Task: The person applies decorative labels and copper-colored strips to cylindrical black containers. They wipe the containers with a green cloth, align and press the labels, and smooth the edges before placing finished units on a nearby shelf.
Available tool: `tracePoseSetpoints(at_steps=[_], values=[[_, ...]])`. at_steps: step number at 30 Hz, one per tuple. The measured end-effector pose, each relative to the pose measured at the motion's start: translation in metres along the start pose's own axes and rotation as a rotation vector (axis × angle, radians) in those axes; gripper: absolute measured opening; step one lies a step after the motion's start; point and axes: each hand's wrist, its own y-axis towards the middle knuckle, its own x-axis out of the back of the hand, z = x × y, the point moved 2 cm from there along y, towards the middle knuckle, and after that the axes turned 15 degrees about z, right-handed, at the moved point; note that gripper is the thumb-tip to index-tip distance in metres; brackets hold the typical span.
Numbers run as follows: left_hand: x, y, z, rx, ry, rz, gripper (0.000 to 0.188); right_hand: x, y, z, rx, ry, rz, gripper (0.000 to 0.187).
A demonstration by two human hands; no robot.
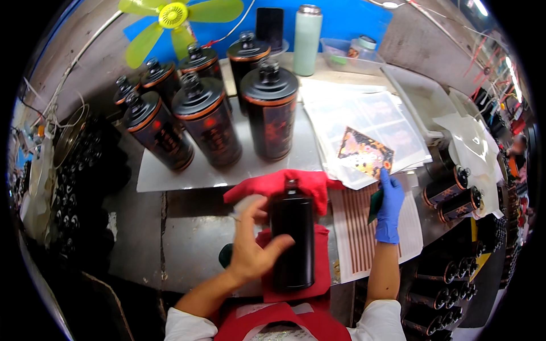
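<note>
A plain black bottle [293, 241] lies on red cloth [322, 267] in front of me, its neck pointing away. My left hand [254, 241] is bare and open at the bottle's left side, thumb reaching over the body; whether it touches cannot be told. Something whitish covers a fingertip. In a blue glove, my right hand [390, 204] pinches the lower corner of a colourful printed decal [365, 152], which lies over a stack of white sheets [364, 102]. A dark green flat piece [375, 204] shows beside the gloved palm; how it is held is unclear.
Several decorated black bottles [211, 125] stand on a pale board at the back left. A green fan [172, 16], a pale green flask [307, 40] and a clear tray [352, 57] are behind. More bottles [459, 204] lie at the right, and a striped sheet [355, 233] is near the glove.
</note>
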Motion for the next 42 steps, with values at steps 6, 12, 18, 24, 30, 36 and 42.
tracePoseSetpoints(at_steps=[6, 12, 18, 24, 30, 36, 42], values=[[-0.034, -0.029, 0.012, 0.162, -0.61, 0.133, 0.098, -0.004, -0.017, 0.035, 0.153, -0.394, -0.176, 0.028], [-0.028, -0.02, 0.03, 0.183, -0.928, 0.343, 0.09, -0.005, -0.041, 0.085, 0.453, -0.726, -0.216, 0.015], [-0.035, -0.027, 0.017, 0.16, -0.762, 0.127, 0.091, -0.017, -0.089, 0.152, 0.443, -0.539, 0.097, 0.012], [0.002, -0.04, -0.018, -0.218, -0.08, 0.062, 0.095, -0.023, -0.166, 0.213, 0.165, -0.39, 0.561, 0.01], [-0.001, -0.064, -0.035, -0.13, -0.442, 0.174, 0.05, -0.052, -0.179, 0.191, -0.216, -0.177, 0.824, 0.016], [0.006, -0.046, 0.0, 0.057, -0.678, 0.072, 0.041, -0.099, -0.132, 0.114, -0.181, -0.093, 0.831, 0.02], [-0.01, -0.011, -0.04, 0.06, 0.055, 0.115, 0.067, -0.078, -0.131, 0.101, 0.061, -0.161, 0.864, 0.019]])
